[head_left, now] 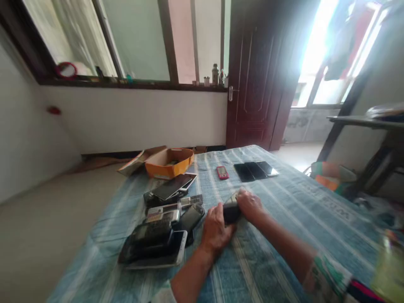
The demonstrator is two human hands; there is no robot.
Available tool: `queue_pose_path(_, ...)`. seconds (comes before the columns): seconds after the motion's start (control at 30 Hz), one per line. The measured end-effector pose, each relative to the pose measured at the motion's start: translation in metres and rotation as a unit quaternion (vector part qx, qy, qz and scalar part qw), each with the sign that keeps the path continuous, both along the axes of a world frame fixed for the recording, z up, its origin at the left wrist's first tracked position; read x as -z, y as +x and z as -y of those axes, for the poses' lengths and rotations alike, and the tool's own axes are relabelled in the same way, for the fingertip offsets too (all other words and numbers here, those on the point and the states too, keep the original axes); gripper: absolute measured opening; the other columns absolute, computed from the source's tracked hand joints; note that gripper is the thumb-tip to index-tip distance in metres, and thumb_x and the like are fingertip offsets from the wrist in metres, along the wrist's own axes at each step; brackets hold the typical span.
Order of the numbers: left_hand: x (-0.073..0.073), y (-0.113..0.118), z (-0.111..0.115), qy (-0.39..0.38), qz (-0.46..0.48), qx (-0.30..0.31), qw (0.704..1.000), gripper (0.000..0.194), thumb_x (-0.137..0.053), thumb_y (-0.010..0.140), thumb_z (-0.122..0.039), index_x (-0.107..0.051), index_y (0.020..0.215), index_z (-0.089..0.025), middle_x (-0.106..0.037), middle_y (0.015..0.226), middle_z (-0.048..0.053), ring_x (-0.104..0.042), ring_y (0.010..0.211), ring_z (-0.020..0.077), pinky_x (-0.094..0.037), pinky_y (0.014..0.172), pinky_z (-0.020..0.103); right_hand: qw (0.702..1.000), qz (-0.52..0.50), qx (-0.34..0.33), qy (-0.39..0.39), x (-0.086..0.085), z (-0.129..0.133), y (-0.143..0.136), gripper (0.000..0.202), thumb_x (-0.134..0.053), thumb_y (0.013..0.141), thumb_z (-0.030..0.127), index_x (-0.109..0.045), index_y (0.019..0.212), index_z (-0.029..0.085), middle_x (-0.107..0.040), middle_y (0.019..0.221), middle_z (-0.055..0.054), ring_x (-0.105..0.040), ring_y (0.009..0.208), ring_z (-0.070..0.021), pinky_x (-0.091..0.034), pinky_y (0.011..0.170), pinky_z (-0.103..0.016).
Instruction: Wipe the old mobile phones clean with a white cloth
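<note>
My left hand (216, 229) is closed round the left side of a dark phone-like device (231, 211), held low over the blue striped cloth (261, 248). On the device's upper right my right hand (251, 205) has its fingers pressed together, with a pale edge showing beside them. Left of my hands lies a pile of phones and devices, among them a black case (151, 235), a keypad phone (191, 200) and a white-edged tablet (179, 248). Farther back are a small red phone (222, 172) and several dark phones (254, 171) side by side.
An open orange box (168, 170) stands at the bed's far left edge, its lid leaning left. A brown door (259, 75) is behind. To the right are a dark shelf (366, 122) and a blurred yellowish object (389, 269) near the lower right edge.
</note>
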State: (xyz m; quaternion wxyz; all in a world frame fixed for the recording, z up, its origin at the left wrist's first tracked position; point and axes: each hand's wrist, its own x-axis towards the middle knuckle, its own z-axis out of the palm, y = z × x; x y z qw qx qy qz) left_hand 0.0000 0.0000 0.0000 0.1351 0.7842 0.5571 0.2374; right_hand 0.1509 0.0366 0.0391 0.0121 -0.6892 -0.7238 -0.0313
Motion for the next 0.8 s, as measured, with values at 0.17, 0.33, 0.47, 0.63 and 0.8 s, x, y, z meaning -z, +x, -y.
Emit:
queue_pose_path(0.17, -0.002, 0.0, -0.002, 0.0, 0.013, -0.001, 1.0, 0.071, -0.07, 0.071, -0.03, -0.042, 0.134, -0.014, -0.056, 0.128, 0.013, -0.048, 0.124, 0.028, -0.036, 0.107, 0.037, 0.999, -0.003, -0.032, -0.001, -0.007, -0.019, -0.018, 0.032, -0.041, 0.088, 0.005, -0.07, 0.1, 0.008, -0.067, 0.1, -0.02, -0.068, 0.092, -0.0265, -0.051, 0.075, -0.031)
queue_pose_path(0.33, -0.006, 0.0, 0.0, 0.003, 0.028, 0.008, 1.0, 0.072, -0.072, 0.069, -0.029, -0.042, 0.133, -0.013, -0.058, 0.124, 0.014, -0.049, 0.121, 0.0284, -0.038, 0.105, 0.037, 0.996, -0.012, -0.09, 0.009, -0.004, -0.022, -0.017, 0.031, -0.04, 0.091, 0.008, -0.068, 0.104, 0.012, -0.067, 0.106, -0.016, -0.064, 0.102, -0.0254, -0.047, 0.085, -0.033)
queue_pose_path(0.47, -0.005, 0.0, 0.001, 0.006, 0.033, 0.009, 0.999, 0.071, -0.071, 0.07, -0.028, -0.043, 0.133, -0.015, -0.056, 0.127, 0.014, -0.048, 0.123, 0.0288, -0.037, 0.106, 0.039, 0.995, -0.021, -0.102, 0.002, -0.004, -0.027, -0.005, 0.029, -0.042, 0.089, 0.008, -0.067, 0.104, 0.014, -0.068, 0.104, -0.012, -0.065, 0.097, -0.0228, -0.047, 0.08, -0.029)
queue_pose_path(0.63, -0.004, -0.001, 0.001, 0.004, 0.042, 0.013, 0.999, 0.071, -0.071, 0.069, -0.03, -0.043, 0.132, -0.012, -0.058, 0.123, 0.014, -0.049, 0.12, 0.0298, -0.038, 0.105, 0.04, 0.994, -0.028, -0.103, 0.01, -0.003, -0.022, -0.013, 0.032, -0.038, 0.091, 0.008, -0.065, 0.107, 0.011, -0.067, 0.101, -0.016, -0.064, 0.095, -0.0239, -0.047, 0.079, -0.032)
queue_pose_path(0.8, -0.004, 0.0, 0.001, 0.01, 0.047, 0.015, 0.999, 0.071, -0.068, 0.07, -0.029, -0.042, 0.134, -0.013, -0.056, 0.126, 0.013, -0.049, 0.122, 0.0297, -0.037, 0.107, 0.041, 0.983, -0.048, -0.177, 0.008, 0.002, 0.003, -0.024, 0.026, -0.042, 0.095, 0.018, -0.068, 0.1, 0.016, -0.066, 0.106, -0.01, -0.059, 0.103, -0.0202, -0.044, 0.087, -0.027)
